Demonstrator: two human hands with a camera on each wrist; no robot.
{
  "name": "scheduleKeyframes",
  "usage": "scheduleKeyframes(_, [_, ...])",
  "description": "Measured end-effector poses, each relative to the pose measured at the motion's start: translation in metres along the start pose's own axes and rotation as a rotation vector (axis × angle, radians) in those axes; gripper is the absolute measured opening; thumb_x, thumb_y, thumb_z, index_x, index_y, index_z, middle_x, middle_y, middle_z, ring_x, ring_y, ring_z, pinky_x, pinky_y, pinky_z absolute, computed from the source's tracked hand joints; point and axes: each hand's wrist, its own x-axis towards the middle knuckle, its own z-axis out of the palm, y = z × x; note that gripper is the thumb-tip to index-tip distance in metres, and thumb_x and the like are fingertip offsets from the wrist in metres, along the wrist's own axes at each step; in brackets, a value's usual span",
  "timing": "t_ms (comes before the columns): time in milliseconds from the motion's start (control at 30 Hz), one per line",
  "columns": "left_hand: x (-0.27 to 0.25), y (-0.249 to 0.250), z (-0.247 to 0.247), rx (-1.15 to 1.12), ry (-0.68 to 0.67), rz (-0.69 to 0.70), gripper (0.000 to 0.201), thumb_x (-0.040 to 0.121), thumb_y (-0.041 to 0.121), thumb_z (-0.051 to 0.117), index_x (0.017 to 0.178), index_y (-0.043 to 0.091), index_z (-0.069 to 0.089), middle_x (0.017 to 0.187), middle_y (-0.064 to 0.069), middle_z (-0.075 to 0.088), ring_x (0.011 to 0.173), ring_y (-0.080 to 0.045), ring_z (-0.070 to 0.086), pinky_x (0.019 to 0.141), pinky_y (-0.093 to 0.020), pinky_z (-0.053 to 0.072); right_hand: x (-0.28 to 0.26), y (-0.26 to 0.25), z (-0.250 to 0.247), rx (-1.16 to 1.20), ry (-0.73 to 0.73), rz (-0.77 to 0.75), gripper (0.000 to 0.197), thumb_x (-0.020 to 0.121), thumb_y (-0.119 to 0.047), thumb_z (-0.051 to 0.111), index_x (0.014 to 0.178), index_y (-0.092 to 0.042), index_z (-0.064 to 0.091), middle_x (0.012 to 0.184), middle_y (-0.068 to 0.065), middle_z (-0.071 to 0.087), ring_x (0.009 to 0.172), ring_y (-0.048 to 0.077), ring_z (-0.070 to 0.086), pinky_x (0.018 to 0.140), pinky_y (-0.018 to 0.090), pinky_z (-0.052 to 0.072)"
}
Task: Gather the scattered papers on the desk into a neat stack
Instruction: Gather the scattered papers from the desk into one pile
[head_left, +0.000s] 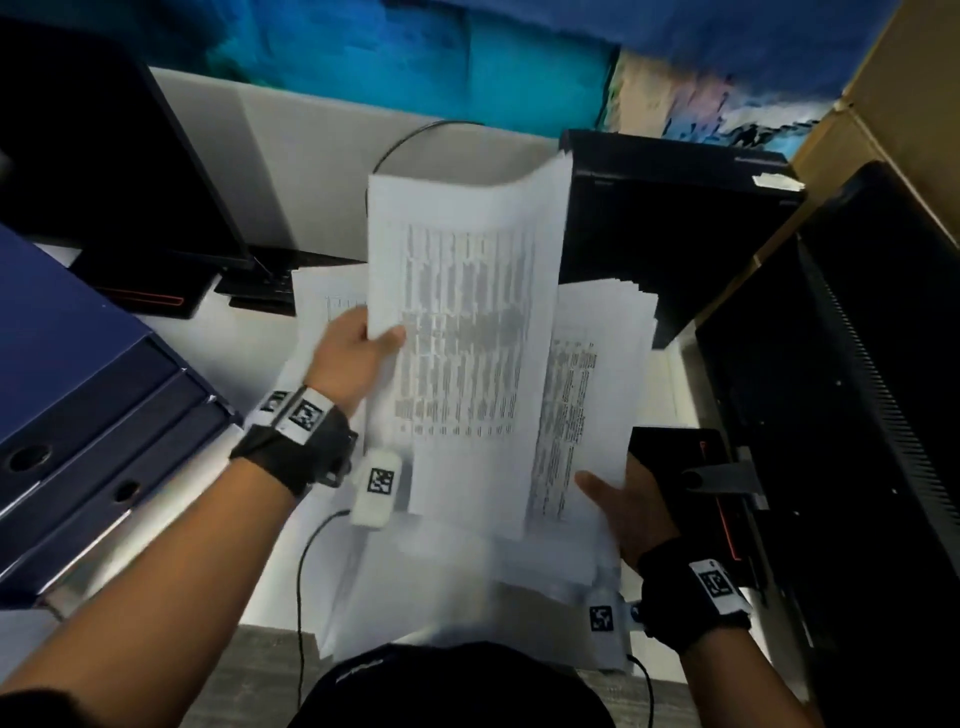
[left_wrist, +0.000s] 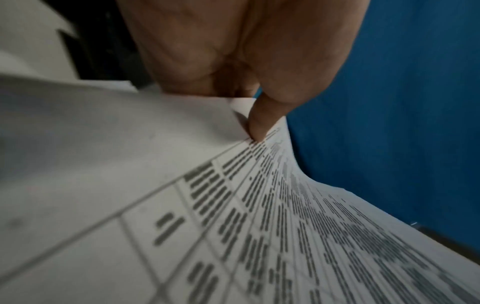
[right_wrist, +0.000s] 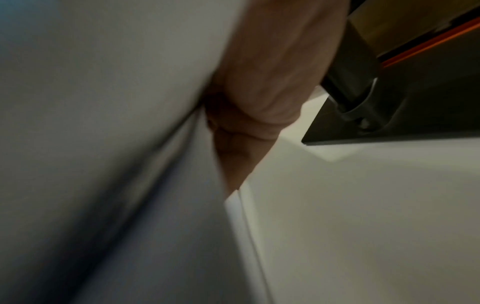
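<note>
A bundle of printed white papers (head_left: 467, 332) is lifted above the desk, its top edge curling back. My left hand (head_left: 358, 343) pinches its left edge, thumb on the printed face; the left wrist view shows that thumb (left_wrist: 257, 121) pressing on the top sheet (left_wrist: 233, 226). A second fanned sheaf of papers (head_left: 592, 395) lies behind it on the right. My right hand (head_left: 623, 504) grips the sheaf's lower right corner, thumb on top; in the right wrist view its fingers (right_wrist: 257, 86) curl under the paper (right_wrist: 103, 144). More loose sheets (head_left: 467, 587) lie on the white desk (head_left: 249, 338) beneath.
Dark blue binders (head_left: 83, 405) lie at the left. A black monitor (head_left: 104, 156) stands at the back left, a black computer case (head_left: 670, 218) behind the papers, another monitor (head_left: 852, 415) and its stand (head_left: 722, 478) at the right. Cables (head_left: 306, 561) run over the desk's front edge.
</note>
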Motion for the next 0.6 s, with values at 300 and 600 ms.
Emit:
scheduleKeyframes(300, [-0.027, -0.069, 0.049, 0.143, -0.078, -0.213, 0.027, 0.097, 0.028, 0.055, 0.121, 0.020, 0.043, 0.115, -0.005, 0.062, 0.101, -0.025, 0.060, 0.087, -0.040, 0.050, -0.010, -0.019, -0.002, 0.303, -0.137, 0.189, 0.023, 0.101, -0.022, 0.045, 0.108, -0.020, 0.066, 0.110, 0.003, 0.074, 0.096, 0.013, 0.072, 0.078, 0.027, 0.058])
scheduleKeyframes(600, [-0.053, -0.063, 0.075, 0.092, 0.000, -0.069, 0.036, 0.097, 0.020, 0.056, 0.124, 0.024, 0.033, 0.090, 0.005, 0.064, 0.070, -0.011, 0.062, 0.054, -0.022, 0.047, -0.013, 0.005, -0.001, -0.005, -0.120, 0.106, 0.032, 0.091, 0.001, 0.061, 0.104, -0.028, 0.065, 0.097, -0.016, 0.076, 0.097, 0.005, 0.070, 0.092, 0.032, 0.052])
